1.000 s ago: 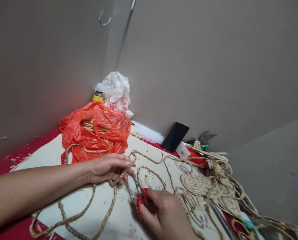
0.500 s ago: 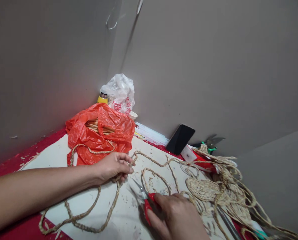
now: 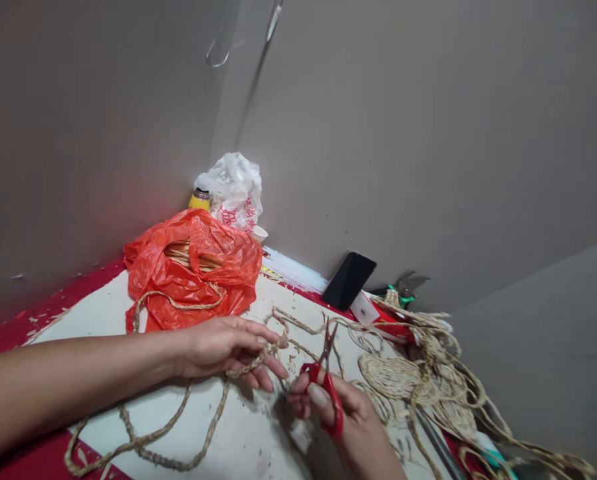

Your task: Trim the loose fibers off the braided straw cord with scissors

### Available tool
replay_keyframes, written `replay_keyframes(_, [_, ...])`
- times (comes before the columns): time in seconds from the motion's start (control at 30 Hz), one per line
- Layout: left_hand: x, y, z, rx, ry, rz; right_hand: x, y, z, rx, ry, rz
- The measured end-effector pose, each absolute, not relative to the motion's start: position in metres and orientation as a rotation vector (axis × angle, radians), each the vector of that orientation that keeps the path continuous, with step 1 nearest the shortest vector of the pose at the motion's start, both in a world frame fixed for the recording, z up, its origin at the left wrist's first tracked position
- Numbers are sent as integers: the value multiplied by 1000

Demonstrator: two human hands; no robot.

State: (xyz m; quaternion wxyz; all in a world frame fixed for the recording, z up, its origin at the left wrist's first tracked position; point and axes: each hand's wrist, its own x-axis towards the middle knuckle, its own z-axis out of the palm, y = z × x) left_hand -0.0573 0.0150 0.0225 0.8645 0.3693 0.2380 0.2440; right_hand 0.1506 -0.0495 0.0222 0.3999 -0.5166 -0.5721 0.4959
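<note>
My left hand [image 3: 231,352] holds a braided straw cord [image 3: 251,367], which runs across its loosely spread fingers under the thumb. From there the cord drops in long loops over the white board at lower left. In my right hand [image 3: 351,417] are red-handled scissors [image 3: 327,365], with the blades pointing up and slightly apart. They are to the right of the left fingertips and do not appear to touch the cord there. More cord lies on the board behind the hands. A flat coiled oval of cord [image 3: 388,373] rests to the right.
A red plastic bag [image 3: 198,267] with straw strands inside sits behind my left hand. Beyond it are a white plastic bag [image 3: 235,187] and a yellow bottle [image 3: 199,199]. A phone [image 3: 349,280] leans near the wall, with green-handled pliers [image 3: 405,288] beside it. Straw scraps litter the white board [image 3: 243,440].
The scissors have turned from pointing at the left hand to pointing upward, and the right hand has rolled over. My left fingers have spread, with the cord now across them.
</note>
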Motion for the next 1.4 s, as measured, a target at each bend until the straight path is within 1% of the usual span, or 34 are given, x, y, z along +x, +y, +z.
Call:
replay_keyframes(0.1, [-56, 9, 26, 920, 445, 430, 148, -47, 16, -1147, -1190, 1466])
replay_keyframes(0.2, [-53, 3, 28, 1058, 414, 362, 148, -48, 10, -1014, -1029, 1593])
replay_keyframes(0.3, [-51, -1, 28, 1124, 502, 369, 151, -49, 11, -955, -936, 1666])
replay_keyframes(0.37, [-51, -2, 28, 1212, 586, 416, 154, -48, 17, -952, -877, 1630])
replay_keyframes(0.5, [-52, -3, 28, 1438, 719, 541, 162, -44, 33, -971, -745, 1427])
replay_keyframes(0.6, [-53, -3, 28, 1385, 747, 542, 167, -41, 43, -991, -678, 1312])
replay_keyframes(0.77, [-53, 1, 29, 1208, 647, 464, 170, -38, 47, -991, -655, 1217])
replay_keyframes(1.0, [-57, 11, 20, 1002, 575, 455, 175, -30, 51, -996, -554, 1122])
replay_keyframes(1.17, [-59, 15, 23, 888, 506, 423, 178, -27, 48, -1010, -529, 1114])
replay_keyframes(1.4, [-59, 12, 24, 926, 478, 365, 184, -21, 39, -1006, -601, 1108])
